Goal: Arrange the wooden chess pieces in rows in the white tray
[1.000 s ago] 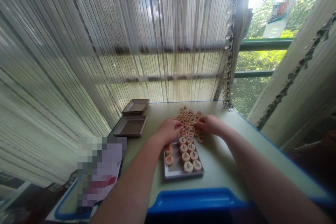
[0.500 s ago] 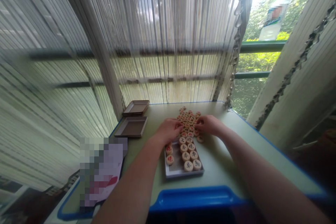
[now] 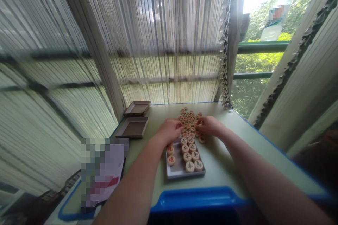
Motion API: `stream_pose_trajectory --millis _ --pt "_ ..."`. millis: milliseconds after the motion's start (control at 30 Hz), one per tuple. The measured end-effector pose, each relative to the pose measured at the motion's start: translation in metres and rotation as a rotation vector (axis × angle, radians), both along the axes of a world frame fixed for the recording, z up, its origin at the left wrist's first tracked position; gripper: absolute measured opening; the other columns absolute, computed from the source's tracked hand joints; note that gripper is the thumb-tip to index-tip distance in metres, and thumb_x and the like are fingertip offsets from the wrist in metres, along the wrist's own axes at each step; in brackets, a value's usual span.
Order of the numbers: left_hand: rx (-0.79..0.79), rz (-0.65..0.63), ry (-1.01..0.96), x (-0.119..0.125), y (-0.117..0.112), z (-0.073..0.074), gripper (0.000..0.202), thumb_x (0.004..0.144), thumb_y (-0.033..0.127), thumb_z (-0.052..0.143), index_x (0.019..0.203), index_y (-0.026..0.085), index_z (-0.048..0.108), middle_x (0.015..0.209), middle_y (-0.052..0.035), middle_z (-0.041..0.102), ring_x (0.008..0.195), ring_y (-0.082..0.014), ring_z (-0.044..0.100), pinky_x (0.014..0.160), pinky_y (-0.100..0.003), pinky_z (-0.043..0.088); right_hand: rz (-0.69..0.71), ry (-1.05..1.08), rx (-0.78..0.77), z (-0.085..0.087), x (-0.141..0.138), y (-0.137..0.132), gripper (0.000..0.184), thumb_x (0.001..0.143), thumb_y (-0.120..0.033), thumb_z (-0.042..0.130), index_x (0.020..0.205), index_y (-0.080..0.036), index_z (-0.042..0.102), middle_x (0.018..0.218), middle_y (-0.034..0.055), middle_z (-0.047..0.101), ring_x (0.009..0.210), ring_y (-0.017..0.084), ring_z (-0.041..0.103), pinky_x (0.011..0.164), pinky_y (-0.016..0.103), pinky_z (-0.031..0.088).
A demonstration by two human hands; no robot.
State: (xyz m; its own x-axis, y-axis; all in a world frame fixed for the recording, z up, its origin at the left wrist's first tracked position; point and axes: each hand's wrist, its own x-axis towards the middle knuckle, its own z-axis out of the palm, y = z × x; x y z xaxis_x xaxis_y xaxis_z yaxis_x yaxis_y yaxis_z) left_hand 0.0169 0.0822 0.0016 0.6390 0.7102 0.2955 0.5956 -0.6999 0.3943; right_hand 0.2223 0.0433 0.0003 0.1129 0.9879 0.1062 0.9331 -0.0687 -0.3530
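Round wooden Chinese chess pieces with red and dark characters lie in a loose heap in the middle of the table. At the heap's left edge, my left hand has its fingers curled together on a piece. My right hand is at the right edge, with thumb and fingers bent in a pinch at the pieces; its fingertips partly hide what they hold. Nearer me, a shallow grey box tray holds two columns of dark-lettered pieces on its right and red-lettered pieces on its left. My left hand and forearm cover part of its left side.
Two shallow open boxes stand at the table's back left. A partly blurred pale packet lies at the left. A blue moulded recess forms the front edge. Sheer curtains hang behind; a bottle stands on the green railing.
The curtain's edge by the window has swung left, showing a dark container on the railing. Both hands stay almost in place at the heap.
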Motion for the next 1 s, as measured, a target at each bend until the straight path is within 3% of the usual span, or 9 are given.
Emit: stream_pose_trajectory --millis 200,367,467,567,700,800,933,1000 --pt "0.009 -0.003 0.009 0.002 0.002 -0.001 0.028 0.080 0.032 0.049 0.091 0.017 0.070 0.095 -0.0058 0.067 0.090 -0.0175 0.059 0.084 -0.025 0.044 0.023 0.121 -0.035 0.000 0.002 0.000 0.029 0.070 -0.024 0.057 0.098 -0.023 0.068 0.068 0.0006 0.063 0.054 0.010 0.053 0.051 0.020 0.036" --pt "0.015 -0.005 0.002 0.001 0.001 0.000 0.027 0.080 0.031 0.050 0.092 0.017 0.069 0.096 -0.0055 0.067 0.090 -0.0173 0.059 0.085 -0.025 0.044 -0.026 0.032 -0.024 0.001 0.000 -0.001 0.025 0.070 -0.038 0.059 0.085 -0.021 0.069 0.072 0.0026 0.065 0.060 0.013 0.056 0.052 0.021 0.037" --pt "0.011 -0.002 0.007 0.000 0.000 0.001 0.026 0.080 0.031 0.050 0.092 0.018 0.069 0.095 -0.0050 0.067 0.089 -0.0170 0.060 0.084 -0.025 0.044 0.016 0.045 -0.054 0.001 0.000 -0.002 0.022 0.070 -0.031 0.057 0.086 -0.024 0.070 0.066 0.0004 0.064 0.056 0.011 0.054 0.051 0.021 0.037" --pt "0.019 0.015 0.012 0.001 0.000 0.001 0.027 0.080 0.032 0.050 0.091 0.018 0.070 0.095 -0.0052 0.067 0.091 -0.0174 0.059 0.083 -0.025 0.044 0.004 0.061 -0.051 0.000 0.002 -0.001 0.031 0.070 -0.022 0.054 0.097 -0.025 0.069 0.063 -0.0004 0.063 0.053 0.011 0.053 0.050 0.020 0.036" --pt "0.021 0.012 0.028 0.001 0.000 0.003 0.028 0.081 0.033 0.048 0.093 0.018 0.069 0.095 -0.0055 0.067 0.089 -0.0172 0.059 0.083 -0.025 0.045 0.006 0.021 -0.025 0.000 0.003 -0.002 0.028 0.068 -0.031 0.058 0.093 -0.024 0.068 0.072 0.0015 0.065 0.061 0.013 0.055 0.054 0.021 0.038" --pt "0.050 0.085 0.072 -0.001 -0.004 0.008 0.030 0.081 0.035 0.047 0.090 0.018 0.070 0.091 -0.0067 0.067 0.087 -0.0184 0.059 0.082 -0.027 0.045 0.029 -0.025 -0.017 0.000 0.002 -0.003 0.025 0.067 -0.036 0.058 0.087 -0.024 0.069 0.075 0.0020 0.065 0.064 0.014 0.056 0.055 0.022 0.038" --pt "0.071 0.227 0.129 -0.004 -0.009 0.016 0.030 0.080 0.037 0.049 0.091 0.018 0.070 0.090 -0.0083 0.066 0.088 -0.0197 0.058 0.081 -0.028 0.044 0.036 -0.058 -0.018 -0.001 0.001 -0.002 0.028 0.070 -0.037 0.055 0.091 -0.024 0.068 0.076 0.0028 0.065 0.064 0.015 0.056 0.055 0.023 0.037" --pt "0.044 0.240 0.143 -0.005 -0.010 0.017 0.029 0.080 0.035 0.049 0.092 0.019 0.069 0.092 -0.0081 0.067 0.088 -0.0191 0.058 0.080 -0.026 0.044 0.034 -0.065 -0.015 -0.002 0.001 -0.002 0.030 0.070 -0.038 0.055 0.093 -0.024 0.068 0.077 0.0034 0.065 0.066 0.015 0.056 0.055 0.023 0.038"
